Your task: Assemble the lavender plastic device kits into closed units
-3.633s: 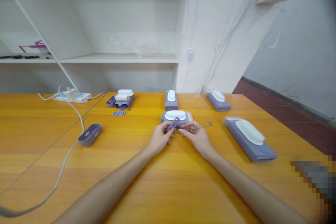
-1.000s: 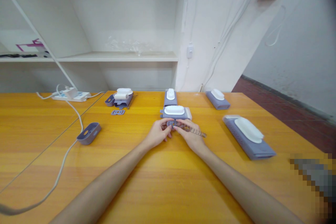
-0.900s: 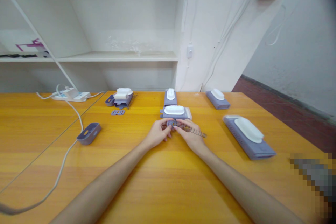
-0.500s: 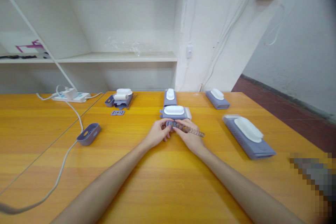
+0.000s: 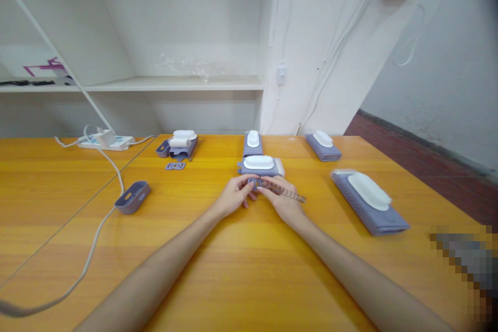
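Observation:
At the middle of the table, my left hand (image 5: 233,196) is closed on a small grey-purple plastic plate (image 5: 252,183). My right hand (image 5: 285,199) pinches a long metal coil spring (image 5: 291,194) beside the plate, and the spring's free end sticks out to the right past the fingers. Plate and spring meet between the two hands; the fingers partly hide how they join. Just beyond the hands lies a grey-purple case with a white bristled brush head (image 5: 260,163) on top.
Similar cases with white tops stand at the back (image 5: 252,146), the back right (image 5: 322,146) and the right (image 5: 369,202). Back left are a case with loose parts (image 5: 182,148) and a flat plate (image 5: 175,166). A grey-purple open cap (image 5: 133,198) sits beside a white cable and power strip (image 5: 107,141).
The spring's free end has shifted slightly to the right, and the plate has turned a little between my fingers. Both hands stay in nearly the same place.

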A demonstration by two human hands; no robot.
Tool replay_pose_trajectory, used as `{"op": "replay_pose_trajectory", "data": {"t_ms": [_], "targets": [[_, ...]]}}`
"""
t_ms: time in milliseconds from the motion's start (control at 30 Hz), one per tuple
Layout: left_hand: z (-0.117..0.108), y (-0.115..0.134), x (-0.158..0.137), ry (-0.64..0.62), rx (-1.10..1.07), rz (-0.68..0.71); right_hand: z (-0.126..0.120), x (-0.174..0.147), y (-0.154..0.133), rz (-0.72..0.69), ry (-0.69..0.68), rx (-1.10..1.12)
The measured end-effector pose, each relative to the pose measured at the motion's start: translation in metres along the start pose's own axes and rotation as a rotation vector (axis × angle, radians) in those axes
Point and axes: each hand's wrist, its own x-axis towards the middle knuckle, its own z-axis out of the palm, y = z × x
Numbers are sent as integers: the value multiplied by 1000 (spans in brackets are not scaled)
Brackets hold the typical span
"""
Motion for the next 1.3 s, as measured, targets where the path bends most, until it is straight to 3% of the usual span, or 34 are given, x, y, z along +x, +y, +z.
{"op": "replay_pose_trajectory", "data": {"t_ms": [367,667,1100,1300], "targets": [[-2,-6,2,-20,28,1,5,-1,9,-23,3,47],[2,-8,2,82,-44,23,4,-1,6,-111,58,-66],[4,-13,3,118,2,32,6,-4,8,-233,95,-116],[4,-7,2,111,-24,15,6,-4,8,-205,71,-149]]}}
